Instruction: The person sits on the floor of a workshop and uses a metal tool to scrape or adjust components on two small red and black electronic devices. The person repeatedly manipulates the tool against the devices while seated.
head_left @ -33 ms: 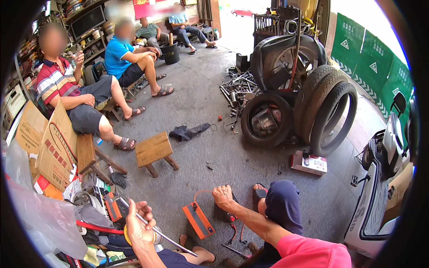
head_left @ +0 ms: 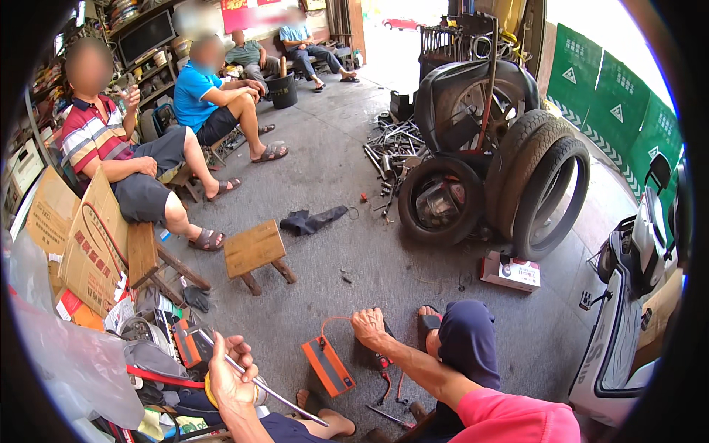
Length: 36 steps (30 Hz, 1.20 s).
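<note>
My left hand [head_left: 235, 375] is at the lower left, a yellow band at its wrist. A long, slim metal rod [head_left: 284, 402] slants through it, held by the thumb and loosely curled fingers. My right hand [head_left: 371, 328] is closed in front of my bent knee, back of the hand upward. What its fingers hold is hidden; a dark object [head_left: 367, 347] shows under it. From an orange box [head_left: 327, 367] with a grey stripe, a thin orange wire [head_left: 334, 319] runs up to this hand. Just below lie a red and black part [head_left: 383, 360] and red leads [head_left: 386, 385].
A wooden stool [head_left: 253, 247] and a dark cloth [head_left: 314, 219] are ahead. Tyres [head_left: 552, 198], scattered metal tools [head_left: 399, 144] and a small box [head_left: 511, 272] lie right. A white scooter [head_left: 610, 343] stands far right. Several people sit at left, beside cardboard [head_left: 92, 247].
</note>
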### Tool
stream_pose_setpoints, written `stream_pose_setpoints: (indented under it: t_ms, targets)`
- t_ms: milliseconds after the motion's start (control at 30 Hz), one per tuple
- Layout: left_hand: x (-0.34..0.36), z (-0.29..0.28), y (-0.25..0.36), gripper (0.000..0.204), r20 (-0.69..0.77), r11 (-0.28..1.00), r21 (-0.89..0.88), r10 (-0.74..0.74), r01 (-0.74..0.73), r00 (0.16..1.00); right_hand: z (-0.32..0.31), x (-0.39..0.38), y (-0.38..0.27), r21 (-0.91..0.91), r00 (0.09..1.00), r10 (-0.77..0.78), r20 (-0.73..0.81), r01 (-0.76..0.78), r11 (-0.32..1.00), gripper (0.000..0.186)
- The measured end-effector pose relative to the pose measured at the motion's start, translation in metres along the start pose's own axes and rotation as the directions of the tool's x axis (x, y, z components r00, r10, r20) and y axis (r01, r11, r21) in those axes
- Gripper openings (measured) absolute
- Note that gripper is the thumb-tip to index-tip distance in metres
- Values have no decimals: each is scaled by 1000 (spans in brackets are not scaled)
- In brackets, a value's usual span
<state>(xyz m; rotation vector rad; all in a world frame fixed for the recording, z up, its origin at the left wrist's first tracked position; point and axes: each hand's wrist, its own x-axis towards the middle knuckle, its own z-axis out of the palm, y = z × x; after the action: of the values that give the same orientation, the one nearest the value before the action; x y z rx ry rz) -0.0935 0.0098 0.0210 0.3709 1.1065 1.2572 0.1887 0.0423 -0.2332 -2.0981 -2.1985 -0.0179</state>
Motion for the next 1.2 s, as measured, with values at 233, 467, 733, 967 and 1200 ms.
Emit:
stream_pose_setpoints:
  t_ms: [233,467,733,967,1200]
  targets:
    - [-5,-8,2,38,4,987,-160,-13,14,1000,-4,2,0,65,998,60,-36,-57,996,14]
    - [-4,-9,-2,32,-16,979,-197,-54,50,998,-12,9,-4,-9,994,44,103,-43,999,17]
    - [-2,-12,-5,24,18,972,-213,-97,98,995,-24,16,-15,-159,967,3,254,38,987,22]
    - [-4,-8,-9,21,37,960,-255,-114,120,993,-2,13,-8,-98,990,16,141,-2,995,21]
    - [-8,-11,-10,20,58,955,-269,-110,122,992,-10,15,-14,-87,986,20,168,-5,996,18]
